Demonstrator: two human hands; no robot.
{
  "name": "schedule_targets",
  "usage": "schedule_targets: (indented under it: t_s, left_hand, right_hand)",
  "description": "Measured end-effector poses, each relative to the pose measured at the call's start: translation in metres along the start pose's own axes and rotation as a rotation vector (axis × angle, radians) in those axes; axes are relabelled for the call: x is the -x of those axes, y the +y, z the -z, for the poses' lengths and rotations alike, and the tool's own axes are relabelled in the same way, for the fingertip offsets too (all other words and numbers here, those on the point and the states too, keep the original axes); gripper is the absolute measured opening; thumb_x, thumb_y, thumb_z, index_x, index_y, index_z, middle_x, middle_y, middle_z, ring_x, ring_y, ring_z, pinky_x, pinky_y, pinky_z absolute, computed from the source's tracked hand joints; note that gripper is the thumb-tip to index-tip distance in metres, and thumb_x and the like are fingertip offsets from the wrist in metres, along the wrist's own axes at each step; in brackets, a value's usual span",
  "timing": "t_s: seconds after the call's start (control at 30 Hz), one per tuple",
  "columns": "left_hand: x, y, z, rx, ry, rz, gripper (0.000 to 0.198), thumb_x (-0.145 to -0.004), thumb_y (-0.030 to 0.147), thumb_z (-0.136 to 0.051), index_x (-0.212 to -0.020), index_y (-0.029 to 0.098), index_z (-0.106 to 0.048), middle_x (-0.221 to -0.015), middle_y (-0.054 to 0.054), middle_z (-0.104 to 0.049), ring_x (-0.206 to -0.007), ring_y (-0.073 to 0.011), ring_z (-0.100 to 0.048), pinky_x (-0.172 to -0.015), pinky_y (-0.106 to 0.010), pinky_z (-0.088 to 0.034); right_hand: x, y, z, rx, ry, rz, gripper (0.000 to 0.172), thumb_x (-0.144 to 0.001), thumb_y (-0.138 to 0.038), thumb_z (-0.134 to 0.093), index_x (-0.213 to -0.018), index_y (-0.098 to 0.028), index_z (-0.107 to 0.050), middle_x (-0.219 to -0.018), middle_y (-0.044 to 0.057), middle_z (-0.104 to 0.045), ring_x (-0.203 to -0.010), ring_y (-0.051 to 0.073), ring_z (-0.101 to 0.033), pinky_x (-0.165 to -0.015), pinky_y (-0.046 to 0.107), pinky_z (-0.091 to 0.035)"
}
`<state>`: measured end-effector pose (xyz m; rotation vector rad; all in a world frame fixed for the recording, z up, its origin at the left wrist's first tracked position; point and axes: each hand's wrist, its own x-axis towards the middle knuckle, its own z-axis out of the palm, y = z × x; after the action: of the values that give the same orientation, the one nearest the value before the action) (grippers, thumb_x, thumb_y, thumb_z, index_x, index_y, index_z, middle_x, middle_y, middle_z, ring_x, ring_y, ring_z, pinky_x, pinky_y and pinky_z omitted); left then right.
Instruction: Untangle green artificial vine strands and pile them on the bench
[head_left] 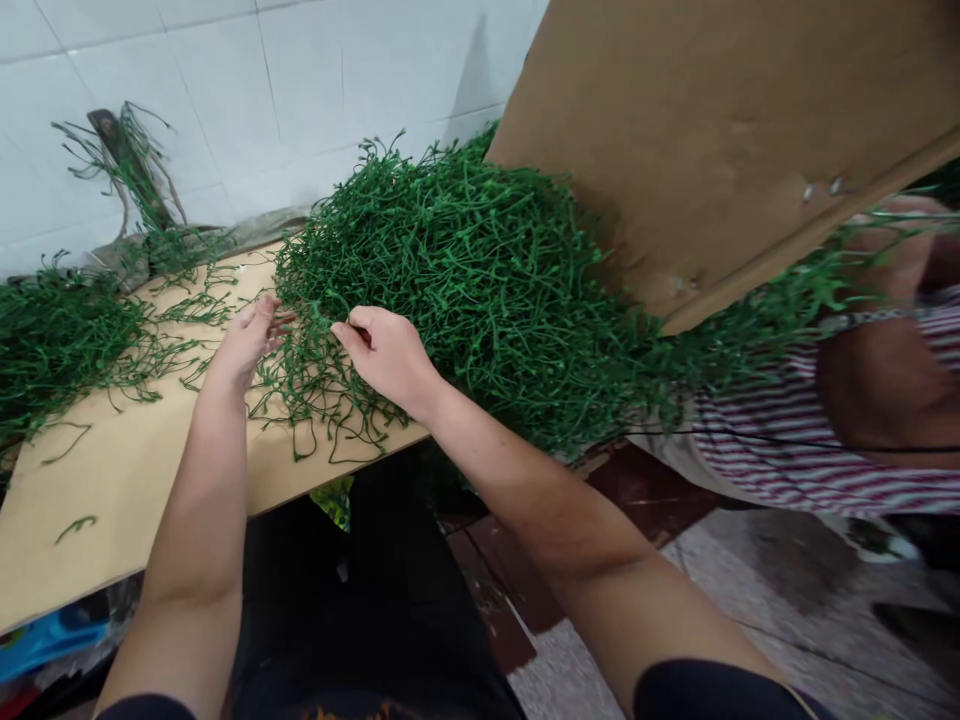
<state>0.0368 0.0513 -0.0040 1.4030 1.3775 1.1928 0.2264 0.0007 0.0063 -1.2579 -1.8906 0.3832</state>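
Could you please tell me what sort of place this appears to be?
Possibly an indoor workshop, though I can't be sure: a large heap of thin green stems, a light-brown board under part of it, and a white tiled wall behind.

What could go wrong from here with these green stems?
The big pile looks tangled, so a tug by the right hand might drag extra strands along. Loose stems lie close to the front edge of the board and could get brushed off it.
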Motion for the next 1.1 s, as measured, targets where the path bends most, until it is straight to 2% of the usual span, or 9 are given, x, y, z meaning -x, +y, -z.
schedule_targets:
  t_s: [0.1,0.17,0.37,0.47,0.53,0.7,0.83,0.97,1.1]
  left_hand:
    - [0.019,0.013,-0.015,-0.002,-0.257,-0.068,0.047,-0.067,0.062,-0.057,-0.078,0.017,-0.06,-0.076,-0.003,-0.063,-0.073,-0.014,-0.057,-0.066,-0.026,-0.043]
    - [0.024,0.014,-0.024,-0.037,-0.277,-0.086,0.042,-0.063,0.057,-0.064,-0.067,0.016,-0.058,-0.064,-0.001,-0.057,-0.066,-0.0124,-0.053,-0.064,-0.025,-0.043]
    - [0.004,-0.005,-0.024,-0.013,-0.011,-0.087,0.033,-0.074,0.044,-0.058,-0.06,0.017,-0.047,-0.051,0.003,-0.043,-0.048,-0.0071,-0.038,-0.047,-0.021,-0.031]
    - [-0.007,-0.015,-0.005,0.074,0.227,0.08,0.039,-0.081,0.047,-0.047,-0.056,0.02,-0.033,-0.044,0.007,-0.028,-0.038,-0.005,-0.022,-0.04,-0.02,-0.017]
    - [-0.01,-0.019,0.005,0.081,0.292,0.178,0.041,-0.084,0.048,-0.04,-0.056,0.021,-0.029,-0.043,0.008,-0.022,-0.037,-0.0049,-0.016,-0.039,-0.021,-0.012]
    - [-0.001,-0.004,0.0,-0.164,0.127,0.036,0.027,-0.07,0.039,-0.064,-0.075,0.014,-0.054,-0.067,0.0,-0.054,-0.06,-0.0084,-0.049,-0.058,-0.021,-0.038]
    - [0.014,0.019,-0.015,-0.068,-0.035,-0.072,0.047,-0.072,0.051,-0.058,-0.099,0.013,-0.059,-0.095,-0.007,-0.063,-0.091,-0.0166,-0.057,-0.078,-0.027,-0.043]
    - [0.023,0.022,-0.02,-0.159,-0.242,-0.112,0.042,-0.069,0.053,-0.06,-0.078,0.012,-0.063,-0.069,-0.003,-0.061,-0.068,-0.0128,-0.053,-0.066,-0.025,-0.04]
    - [0.012,0.008,-0.025,-0.198,-0.073,-0.179,0.029,-0.077,0.04,-0.054,-0.063,0.015,-0.054,-0.052,0.003,-0.047,-0.05,-0.0081,-0.038,-0.053,-0.023,-0.033]
  right_hand:
    - [-0.005,0.003,-0.006,0.034,0.043,-0.008,0.032,-0.086,-0.028,-0.042,-0.059,-0.019,-0.026,-0.063,0.0,-0.039,-0.06,0.011,-0.034,-0.061,0.026,-0.027]
    - [-0.007,0.004,-0.009,0.036,0.036,-0.019,0.032,-0.085,-0.028,-0.042,-0.059,-0.019,-0.026,-0.062,-0.001,-0.039,-0.06,0.01,-0.034,-0.061,0.026,-0.026]
    - [0.0,-0.004,-0.004,-0.062,-0.035,-0.006,0.038,-0.086,-0.028,-0.043,-0.056,-0.019,-0.023,-0.055,-0.003,-0.029,-0.055,0.008,-0.026,-0.056,0.026,-0.022]
    - [0.009,-0.01,0.005,-0.135,0.021,0.071,0.039,-0.086,-0.027,-0.043,-0.055,-0.019,-0.02,-0.055,-0.004,-0.026,-0.053,0.007,-0.024,-0.055,0.025,-0.022]
    - [0.011,-0.011,0.01,-0.169,0.068,0.094,0.039,-0.086,-0.027,-0.043,-0.056,-0.02,-0.02,-0.055,-0.004,-0.025,-0.053,0.007,-0.024,-0.055,0.025,-0.022]
    - [0.001,-0.002,0.007,-0.121,0.046,-0.008,0.037,-0.085,-0.026,-0.046,-0.055,-0.019,-0.025,-0.055,-0.004,-0.028,-0.054,0.008,-0.027,-0.055,0.025,-0.023]
    - [-0.006,0.001,-0.003,-0.078,0.07,-0.007,0.031,-0.084,-0.024,-0.048,-0.058,-0.018,-0.033,-0.059,-0.003,-0.036,-0.058,0.009,-0.032,-0.059,0.026,-0.025]
    - [-0.009,0.005,-0.007,-0.117,0.031,-0.068,0.032,-0.084,-0.028,-0.048,-0.058,-0.018,-0.033,-0.056,-0.004,-0.034,-0.054,0.008,-0.028,-0.056,0.026,-0.023]
    - [-0.005,0.0,-0.009,-0.192,-0.013,-0.08,0.032,-0.085,-0.032,-0.047,-0.058,-0.018,-0.035,-0.054,-0.005,-0.033,-0.052,0.007,-0.028,-0.054,0.025,-0.022]
